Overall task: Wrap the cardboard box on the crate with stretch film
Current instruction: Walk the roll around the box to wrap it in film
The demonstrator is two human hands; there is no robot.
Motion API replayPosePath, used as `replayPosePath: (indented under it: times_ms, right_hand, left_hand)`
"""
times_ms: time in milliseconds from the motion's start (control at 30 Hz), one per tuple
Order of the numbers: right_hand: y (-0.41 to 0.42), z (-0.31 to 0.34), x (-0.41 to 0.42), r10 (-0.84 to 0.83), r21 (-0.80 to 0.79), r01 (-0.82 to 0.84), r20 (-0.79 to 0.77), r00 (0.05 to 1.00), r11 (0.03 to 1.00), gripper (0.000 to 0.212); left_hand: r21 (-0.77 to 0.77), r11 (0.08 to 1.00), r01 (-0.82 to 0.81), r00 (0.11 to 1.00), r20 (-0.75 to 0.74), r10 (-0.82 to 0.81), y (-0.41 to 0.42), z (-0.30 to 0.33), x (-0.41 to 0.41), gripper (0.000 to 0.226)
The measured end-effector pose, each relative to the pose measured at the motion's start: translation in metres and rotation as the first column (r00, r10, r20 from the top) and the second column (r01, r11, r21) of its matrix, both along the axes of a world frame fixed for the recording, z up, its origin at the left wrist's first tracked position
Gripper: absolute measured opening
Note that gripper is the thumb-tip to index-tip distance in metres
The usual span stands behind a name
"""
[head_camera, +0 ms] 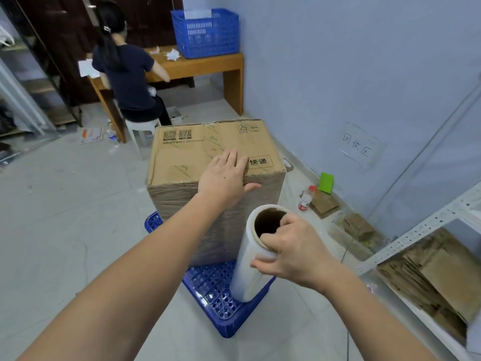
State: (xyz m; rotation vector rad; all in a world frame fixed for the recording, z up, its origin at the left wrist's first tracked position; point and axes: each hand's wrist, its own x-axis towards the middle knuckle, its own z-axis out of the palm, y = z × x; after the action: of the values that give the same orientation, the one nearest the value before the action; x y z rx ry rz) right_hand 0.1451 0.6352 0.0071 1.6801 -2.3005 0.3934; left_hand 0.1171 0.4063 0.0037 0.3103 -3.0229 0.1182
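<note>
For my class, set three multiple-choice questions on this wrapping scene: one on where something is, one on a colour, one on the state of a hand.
1. Where does the cardboard box stand?
A. on a crate
B. on the desk
C. on a shelf

2. What colour is the crate under it?
A. green
B. blue
C. grey

3. What is the right hand doing?
A. hanging idle
B. lying flat on the floor
C. gripping the film roll

Answers:
1 A, the box sits on the crate on the floor.
2 B, its plastic lattice is blue.
3 C, its fingers curl over the roll's top end, while the left hand rests flat on the box.
</note>
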Motion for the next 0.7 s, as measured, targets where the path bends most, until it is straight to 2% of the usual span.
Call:
replayPosePath:
  times_ms: [133, 267, 333, 433, 567, 700]
  right_hand:
    - [-0.012, -0.009, 0.01, 0.059, 0.075, -0.057, -0.026, 0.998, 0.996, 0.043]
    - [-0.015, -0.019, 0.017, 0.103, 0.152, -0.093, -0.06, 0.993, 0.984, 0.055]
    - [-0.014, -0.016, 0.022, 0.058, 0.173, -0.051, -0.038, 0.998, 0.984, 0.057]
    - [-0.015, -0.012, 0.033, -0.023, 0.223, 0.036, -0.061, 0.998, 0.974, 0.044]
    - [-0.021, -0.011, 0.04, -0.103, 0.173, 0.112, -0.059, 0.993, 0.979, 0.032]
    - [-0.026, -0.01, 0.027, -0.218, 0.106, 0.222, -0.045, 0.975, 0.969, 0.049]
  left_hand:
    - [-0.014, 1.0, -0.004, 1.0, -0.002, 0.003, 0.002, -0.003, 0.003, 0.094]
    - [0.029, 1.0, -0.009, 1.0, 0.005, 0.009, 0.003, -0.004, 0.002, 0.094]
    - [0.058, 0.998, -0.001, 1.0, 0.006, 0.001, -0.001, -0.002, 0.0, 0.095]
    - [0.127, 0.991, 0.043, 0.999, 0.004, -0.044, -0.005, 0.01, 0.002, 0.095]
    - [0.366, 0.926, 0.093, 0.992, 0.051, -0.119, -0.024, 0.025, 0.014, 0.088]
    - [0.297, 0.947, 0.119, 0.977, 0.132, -0.165, -0.069, 0.022, 0.041, 0.092]
